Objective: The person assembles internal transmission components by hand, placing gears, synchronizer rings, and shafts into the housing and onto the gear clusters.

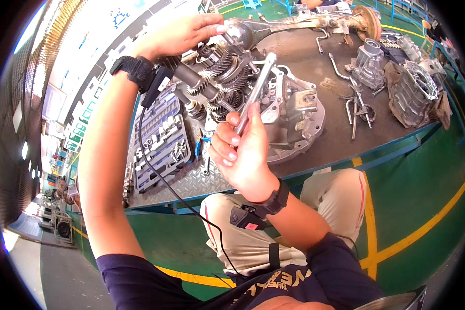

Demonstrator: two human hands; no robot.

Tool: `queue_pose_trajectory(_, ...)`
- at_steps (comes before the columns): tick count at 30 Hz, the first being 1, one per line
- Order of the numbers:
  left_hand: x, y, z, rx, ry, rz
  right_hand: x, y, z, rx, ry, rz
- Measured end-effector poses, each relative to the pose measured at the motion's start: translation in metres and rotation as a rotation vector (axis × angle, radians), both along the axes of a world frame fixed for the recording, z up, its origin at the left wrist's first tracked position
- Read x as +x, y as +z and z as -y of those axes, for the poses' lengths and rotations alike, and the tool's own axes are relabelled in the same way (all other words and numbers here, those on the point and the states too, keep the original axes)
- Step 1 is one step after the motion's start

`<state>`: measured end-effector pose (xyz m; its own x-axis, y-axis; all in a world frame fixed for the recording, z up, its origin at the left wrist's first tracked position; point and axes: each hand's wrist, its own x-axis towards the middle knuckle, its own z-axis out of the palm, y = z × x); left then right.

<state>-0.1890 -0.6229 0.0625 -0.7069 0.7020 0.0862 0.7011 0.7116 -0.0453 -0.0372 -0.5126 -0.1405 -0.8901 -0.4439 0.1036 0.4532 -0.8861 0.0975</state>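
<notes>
My left hand [188, 35] reaches over the far side of a gear assembly [225, 77], its fingers closed at the upper end of a slim metal rod [241, 52]; the far fingertips are hidden. My right hand [245, 150] grips a shiny metal bar [257, 87] with a rounded head, held slanting up and away from me. That bar passes in front of the gears and of an open cast-metal gearbox housing [297, 116]. Toothed gears on several shafts stand close together to the left of the housing.
A socket tool case [163, 142] lies at the table's left. Bent metal rods [353, 93] and more castings [415, 90] lie to the right. An axle [299, 21] stretches along the back. A black cable [163, 178] hangs from my left wrist, crossing the table's front edge.
</notes>
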Motion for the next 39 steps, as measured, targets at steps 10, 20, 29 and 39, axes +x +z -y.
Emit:
queue_pose_trajectory(10,-0.005,-0.006,-0.003,0.077,0.037,0.112,-0.019,0.008,0.014,0.054,-0.064,0.031)
queue_pose_trajectory(20,-0.006,-0.010,-0.004,0.001,-0.117,-0.112,-0.018,0.030,0.013,0.032,0.024,0.061)
queue_pose_trajectory(29,0.006,-0.005,-0.012,0.046,0.106,0.055,-0.015,0.039,0.006,0.012,0.078,-0.005)
queue_pose_trajectory(39,-0.004,-0.007,-0.010,-0.054,0.051,0.039,-0.021,0.015,0.001,0.040,0.083,-0.060)
